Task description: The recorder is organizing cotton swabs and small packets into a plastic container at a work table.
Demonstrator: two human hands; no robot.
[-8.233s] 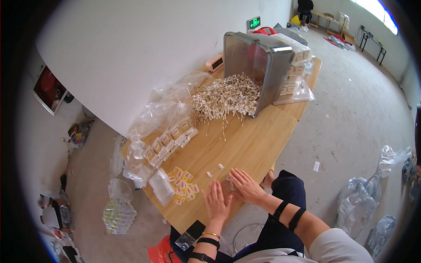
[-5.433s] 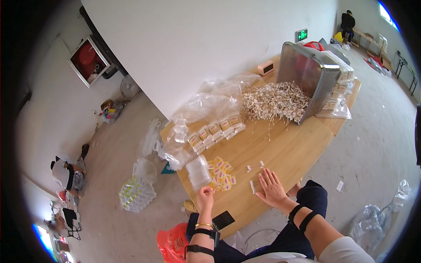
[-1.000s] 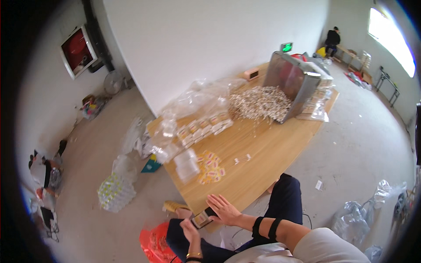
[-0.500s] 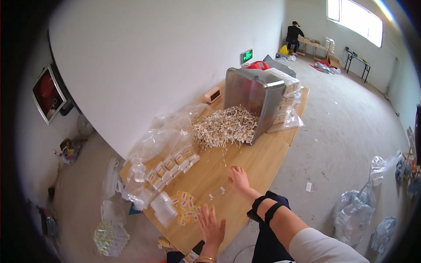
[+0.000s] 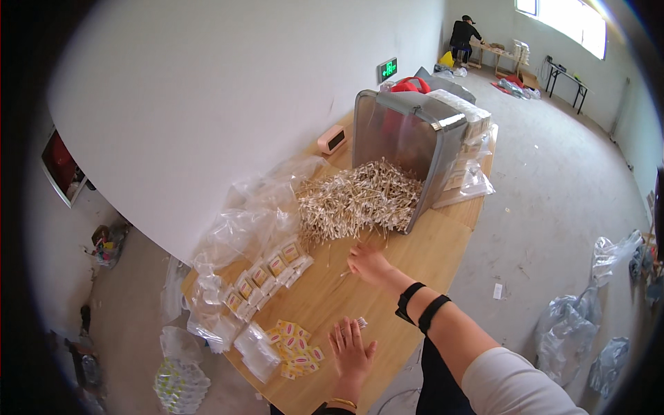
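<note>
I see the right hand (image 5: pixel 370 265) mid-frame, fingers curled; I can't tell if they pinch anything. The left hand (image 5: pixel 351 354), bottom middle, is open and empty-looking, just beside a few cotton swabs (image 5: pixel 362 323). Above the right hand, a messy swab heap (image 5: pixel 360 197), thin sticks with fluffy tips, spills from a shiny grey plastic box (image 5: pixel 443 142). The yellow cards (image 5: pixel 297 344), lower middle, have reddish oval labels, too small for me to read.

Swab row (image 5: pixel 362 322): mostly hidden by left hand (image 5: pixel 352 351)
Right hand (image 5: pixel 371 264): hold too small to tell
Window (image 5: pixel 568 24): cut by top edge
Sleeve (image 5: pixel 512 380): cut by bottom edge
</note>
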